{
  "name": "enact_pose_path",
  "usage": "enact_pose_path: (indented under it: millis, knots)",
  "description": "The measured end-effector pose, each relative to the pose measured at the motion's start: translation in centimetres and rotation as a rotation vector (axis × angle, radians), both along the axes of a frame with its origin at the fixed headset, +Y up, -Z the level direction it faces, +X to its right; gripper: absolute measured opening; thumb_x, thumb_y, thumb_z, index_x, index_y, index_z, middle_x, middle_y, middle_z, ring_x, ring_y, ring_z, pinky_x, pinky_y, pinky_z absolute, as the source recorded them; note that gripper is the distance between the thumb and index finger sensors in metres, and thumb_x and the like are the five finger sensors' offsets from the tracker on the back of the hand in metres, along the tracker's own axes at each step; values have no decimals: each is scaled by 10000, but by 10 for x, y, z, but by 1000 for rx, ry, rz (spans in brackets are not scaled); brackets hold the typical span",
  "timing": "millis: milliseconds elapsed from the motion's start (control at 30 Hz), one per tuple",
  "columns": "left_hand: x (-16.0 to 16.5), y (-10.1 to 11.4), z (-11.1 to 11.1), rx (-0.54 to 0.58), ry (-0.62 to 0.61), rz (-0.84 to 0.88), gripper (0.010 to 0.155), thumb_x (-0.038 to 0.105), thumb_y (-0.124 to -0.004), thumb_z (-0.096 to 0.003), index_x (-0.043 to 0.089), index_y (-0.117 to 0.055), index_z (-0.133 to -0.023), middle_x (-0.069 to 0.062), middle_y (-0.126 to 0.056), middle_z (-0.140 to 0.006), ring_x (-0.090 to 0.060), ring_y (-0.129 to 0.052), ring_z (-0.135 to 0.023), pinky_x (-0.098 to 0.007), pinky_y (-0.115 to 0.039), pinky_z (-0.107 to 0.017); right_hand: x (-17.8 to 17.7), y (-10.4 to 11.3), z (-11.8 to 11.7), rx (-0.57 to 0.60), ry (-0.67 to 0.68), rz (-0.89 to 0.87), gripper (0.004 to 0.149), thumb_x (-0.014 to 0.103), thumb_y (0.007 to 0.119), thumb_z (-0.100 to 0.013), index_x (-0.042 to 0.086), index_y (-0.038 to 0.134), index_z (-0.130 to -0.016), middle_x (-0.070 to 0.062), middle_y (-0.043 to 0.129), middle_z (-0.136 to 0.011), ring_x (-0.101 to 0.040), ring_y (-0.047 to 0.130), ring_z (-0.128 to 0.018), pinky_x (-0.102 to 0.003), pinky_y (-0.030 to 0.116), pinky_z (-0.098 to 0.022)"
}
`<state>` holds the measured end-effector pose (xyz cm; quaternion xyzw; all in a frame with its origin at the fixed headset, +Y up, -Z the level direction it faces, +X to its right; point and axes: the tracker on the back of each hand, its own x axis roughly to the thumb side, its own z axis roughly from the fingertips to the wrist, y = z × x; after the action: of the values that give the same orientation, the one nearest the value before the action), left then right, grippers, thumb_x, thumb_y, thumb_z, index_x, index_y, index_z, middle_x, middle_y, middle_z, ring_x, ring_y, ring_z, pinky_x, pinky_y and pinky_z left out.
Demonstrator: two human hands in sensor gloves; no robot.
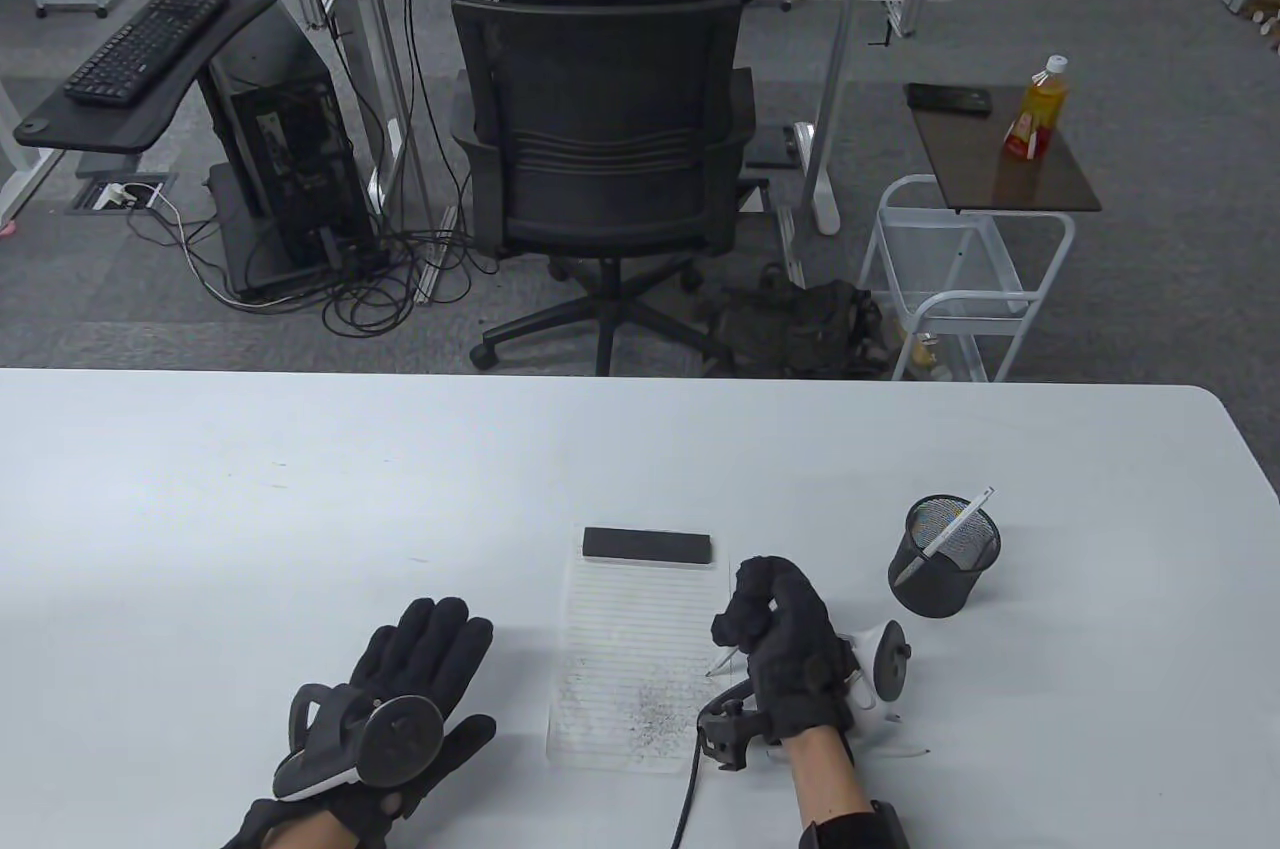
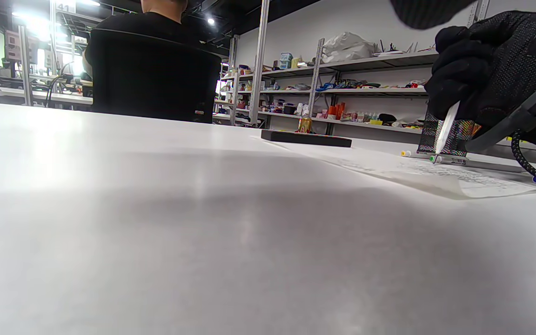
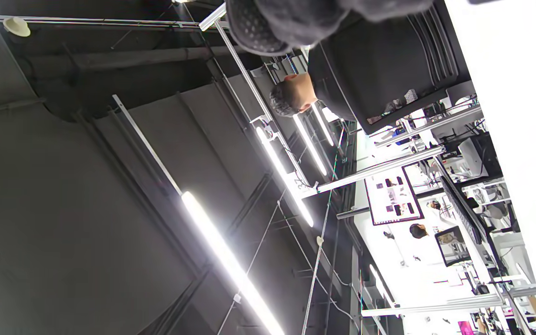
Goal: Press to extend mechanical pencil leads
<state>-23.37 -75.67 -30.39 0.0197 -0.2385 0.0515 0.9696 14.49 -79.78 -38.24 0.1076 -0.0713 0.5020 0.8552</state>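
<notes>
While "41" marks a pillar (image 2: pixel 64 8), right hand (image 1: pixel 785 649) grips pencil (image 1: pixel 722 661).

You can read only one marking: the number "41" on a small white sign (image 2: pixel 65 7) in the left wrist view, hanging at the top edge, left of the seated person's black chair back (image 2: pixel 151 77). Labels on the shelf items and the orange bottle (image 1: pixel 1038 111) are too small to read.
</notes>
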Motion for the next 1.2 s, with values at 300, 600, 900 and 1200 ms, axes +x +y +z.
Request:
enact_pose_path:
  millis: [300,600,900,1200]
  knots:
    - [0,0,0,-4,-1,0,861,621,-646,-455,239,-301,-1145,-129,-298,-1201,-481,-373,-1114,-651,-434,-761,1,0,0,4,-9,13,497,434,591,-592,36,803,-802,-77,864,-500,-319,854,-324,-587,792,-347]
    - [0,0,0,-1,-1,-1,859,621,-645,-455,241,-301,-1144,-128,-298,-1201,-480,-372,-1115,-650,-434,-762,0,0,0,11,-14,33,494,432,593,-590,39,806,-799,-77,865,-498,-319,855,-324,-587,793,-348]
    - [0,0,0,3,-1,2,861,620,-646,-454,240,-300,-1145,-128,-299,-1201,-481,-374,-1114,-651,-435,-761,-3,-2,1,9,-20,46,492,430,597,-589,36,809,-795,-80,866,-495,-321,855,-322,-588,792,-346]
    - [1,-1,0,-5,-3,-3,860,621,-645,-455,240,-300,-1145,-127,-297,-1201,-481,-372,-1114,-651,-433,-762,-6,1,2,21,-21,77,490,429,600,-587,37,811,-793,-79,867,-494,-321,856,-321,-589,791,-346]
